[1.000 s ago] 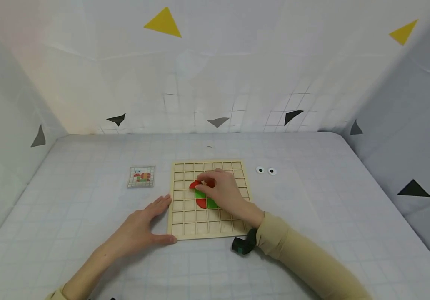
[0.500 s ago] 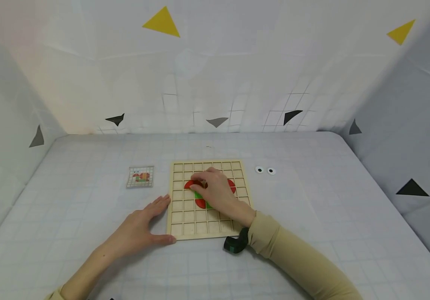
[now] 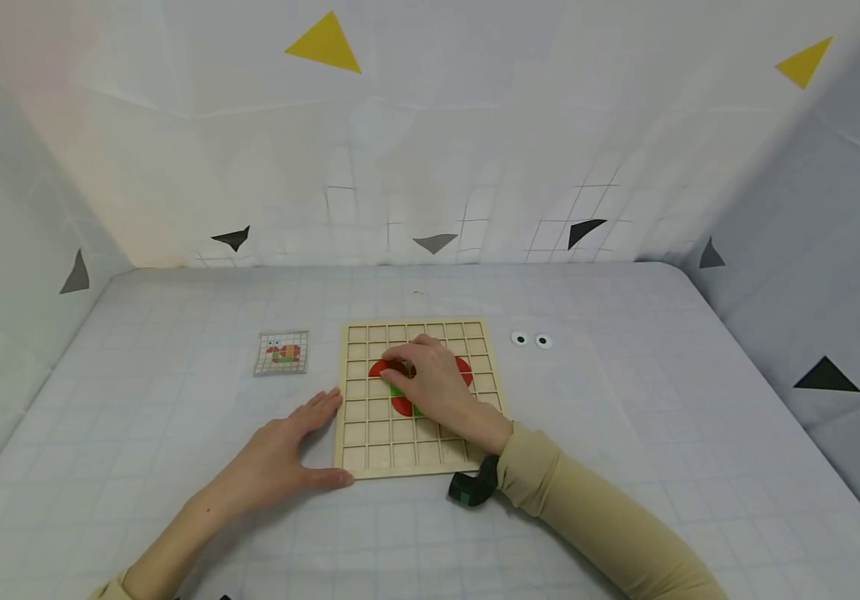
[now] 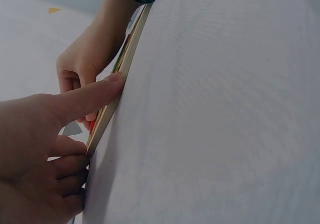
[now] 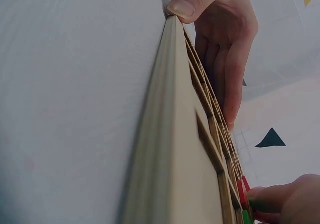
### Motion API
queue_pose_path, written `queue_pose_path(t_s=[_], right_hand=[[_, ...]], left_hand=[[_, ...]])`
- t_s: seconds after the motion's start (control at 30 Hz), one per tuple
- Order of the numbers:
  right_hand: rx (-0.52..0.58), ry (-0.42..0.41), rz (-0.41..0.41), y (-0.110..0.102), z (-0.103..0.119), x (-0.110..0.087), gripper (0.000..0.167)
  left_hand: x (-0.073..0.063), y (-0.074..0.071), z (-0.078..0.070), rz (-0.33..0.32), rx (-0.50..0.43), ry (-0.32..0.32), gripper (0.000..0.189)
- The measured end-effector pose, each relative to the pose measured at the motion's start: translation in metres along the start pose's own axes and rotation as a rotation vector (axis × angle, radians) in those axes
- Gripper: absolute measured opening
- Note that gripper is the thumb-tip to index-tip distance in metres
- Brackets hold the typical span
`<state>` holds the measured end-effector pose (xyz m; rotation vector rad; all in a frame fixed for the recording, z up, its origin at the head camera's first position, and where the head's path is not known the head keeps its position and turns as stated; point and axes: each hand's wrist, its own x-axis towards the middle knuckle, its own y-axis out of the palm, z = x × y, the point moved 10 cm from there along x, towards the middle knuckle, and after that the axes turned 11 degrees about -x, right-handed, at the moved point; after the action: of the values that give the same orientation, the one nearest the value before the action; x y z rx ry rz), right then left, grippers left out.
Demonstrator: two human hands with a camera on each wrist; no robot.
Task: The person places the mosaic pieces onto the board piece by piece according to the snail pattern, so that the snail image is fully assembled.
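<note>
A light wooden grid board lies flat on the table. My left hand touches its left edge with straight fingers, and the thumb rests at the near left corner. Over the board, my right hand pinches a red rounded tile between thumb and fingertips. That tile sits low at a cell on the board's left half; the right wrist view shows the thumb against the red tile. A green tile, a red curved tile and another red curved tile lie in the grid. My right hand hides others.
Left of the board lies a small picture card with a gridded red, green and orange figure. Two round eye discs lie to the right. A dark device is at my right wrist. White cloth walls surround the table.
My right hand has shifted slightly left with the red tile, then held still over the last half second. The red tile at the right came into view. My left hand has stayed put.
</note>
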<state>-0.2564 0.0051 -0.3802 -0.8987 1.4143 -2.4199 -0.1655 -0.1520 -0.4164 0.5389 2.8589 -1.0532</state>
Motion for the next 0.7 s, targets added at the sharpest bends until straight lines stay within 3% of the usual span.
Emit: queue_pose_path(t_s=[0.7], right_hand=[[0.02,-0.005,-0.017,0.0008,-0.0007,-0.0015,0.023]], left_hand=[[0.0001,0.001,0.0016,0.001,0.015,-0.02,0.106]])
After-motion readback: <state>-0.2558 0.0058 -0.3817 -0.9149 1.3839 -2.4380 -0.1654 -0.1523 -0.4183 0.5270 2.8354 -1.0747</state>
